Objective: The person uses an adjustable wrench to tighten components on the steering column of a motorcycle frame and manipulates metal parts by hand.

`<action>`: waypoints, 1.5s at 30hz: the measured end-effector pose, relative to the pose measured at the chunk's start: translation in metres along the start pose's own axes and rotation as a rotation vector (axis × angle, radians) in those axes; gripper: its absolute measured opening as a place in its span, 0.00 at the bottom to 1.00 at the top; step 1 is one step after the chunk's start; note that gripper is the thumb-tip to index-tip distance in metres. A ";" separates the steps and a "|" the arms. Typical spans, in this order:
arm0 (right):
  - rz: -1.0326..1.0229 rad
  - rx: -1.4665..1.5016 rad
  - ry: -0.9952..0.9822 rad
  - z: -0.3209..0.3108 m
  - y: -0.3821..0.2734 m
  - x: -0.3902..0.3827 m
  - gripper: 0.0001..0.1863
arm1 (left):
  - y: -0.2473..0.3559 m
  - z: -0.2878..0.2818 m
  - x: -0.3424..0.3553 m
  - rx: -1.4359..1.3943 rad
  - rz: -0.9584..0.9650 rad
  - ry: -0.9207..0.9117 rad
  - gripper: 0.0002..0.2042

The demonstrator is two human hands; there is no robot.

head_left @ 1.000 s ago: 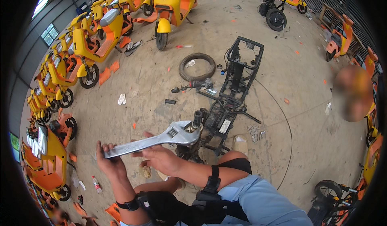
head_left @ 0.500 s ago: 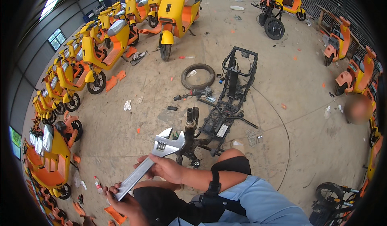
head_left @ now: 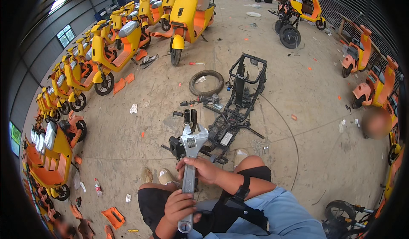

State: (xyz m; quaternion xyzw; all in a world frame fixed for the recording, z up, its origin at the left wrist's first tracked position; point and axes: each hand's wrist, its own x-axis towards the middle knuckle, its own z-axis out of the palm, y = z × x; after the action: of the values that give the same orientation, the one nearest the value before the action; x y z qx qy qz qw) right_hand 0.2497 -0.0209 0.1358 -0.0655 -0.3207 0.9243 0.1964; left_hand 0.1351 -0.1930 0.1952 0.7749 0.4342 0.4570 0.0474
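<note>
Both hands grip big adjustable wrench: left hand fingers clamped near handle end, right hand mid-shaft. Wrench jaws open, just beside black post of stripped scooter frame on floor; not yet seated, loosening undone

Blurred person at right; wrench handle partly hidden.
</note>
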 end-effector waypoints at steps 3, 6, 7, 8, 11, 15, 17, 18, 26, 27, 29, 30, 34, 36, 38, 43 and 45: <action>-0.097 -0.033 0.029 0.002 -0.007 -0.005 0.24 | 0.015 0.023 0.014 0.025 0.145 -0.047 0.09; -0.148 0.023 0.130 0.008 -0.015 -0.011 0.24 | 0.022 0.044 0.021 0.027 0.189 -0.084 0.10; -0.137 0.019 0.133 0.005 -0.014 -0.009 0.24 | 0.022 0.048 0.023 0.027 0.206 -0.074 0.08; -0.126 0.018 0.140 0.001 -0.012 -0.007 0.24 | 0.022 0.051 0.024 0.021 0.212 -0.076 0.09; -0.091 -0.048 0.196 -0.003 -0.010 -0.006 0.24 | 0.024 0.052 0.024 0.035 0.216 -0.086 0.11; -0.030 -0.135 0.277 -0.003 -0.014 -0.007 0.24 | 0.022 0.052 0.027 0.034 0.189 -0.086 0.12; -0.028 -0.113 0.306 -0.005 -0.015 -0.007 0.24 | 0.020 0.055 0.028 0.011 0.173 -0.086 0.12; -0.005 -0.103 0.308 -0.005 -0.017 -0.008 0.24 | 0.020 0.055 0.029 0.009 0.165 -0.079 0.12; 0.010 -0.138 0.296 -0.016 -0.028 0.000 0.23 | 0.010 0.067 0.037 0.012 0.154 -0.036 0.14; 0.008 -0.131 0.297 -0.018 -0.029 0.002 0.23 | 0.007 0.068 0.039 0.018 0.154 -0.034 0.14; 0.003 -0.116 0.298 -0.023 -0.030 0.007 0.22 | 0.002 0.072 0.042 0.013 0.151 -0.028 0.14; 0.008 -0.120 0.297 -0.025 -0.031 0.009 0.22 | 0.000 0.073 0.043 0.010 0.149 -0.025 0.14; 0.027 -0.132 0.292 -0.032 -0.036 0.012 0.22 | -0.007 0.078 0.049 -0.009 0.171 -0.036 0.14; 0.044 -0.144 0.278 -0.037 -0.037 0.013 0.21 | -0.007 0.082 0.052 -0.003 0.198 -0.016 0.13; 0.067 -0.160 0.261 -0.042 -0.038 0.015 0.21 | -0.005 0.084 0.055 0.009 0.180 -0.036 0.13; 0.146 -0.206 0.239 -0.057 -0.059 0.008 0.21 | 0.002 0.100 0.074 0.024 0.112 -0.215 0.14; 0.191 -0.219 0.242 -0.059 -0.066 0.007 0.21 | 0.004 0.106 0.081 0.032 0.111 -0.223 0.15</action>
State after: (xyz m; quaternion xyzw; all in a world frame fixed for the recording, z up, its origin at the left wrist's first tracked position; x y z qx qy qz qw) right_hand 0.2794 0.0626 0.1307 -0.2273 -0.3857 0.8837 0.1364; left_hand 0.2335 -0.1030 0.1899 0.8444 0.3898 0.3629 0.0575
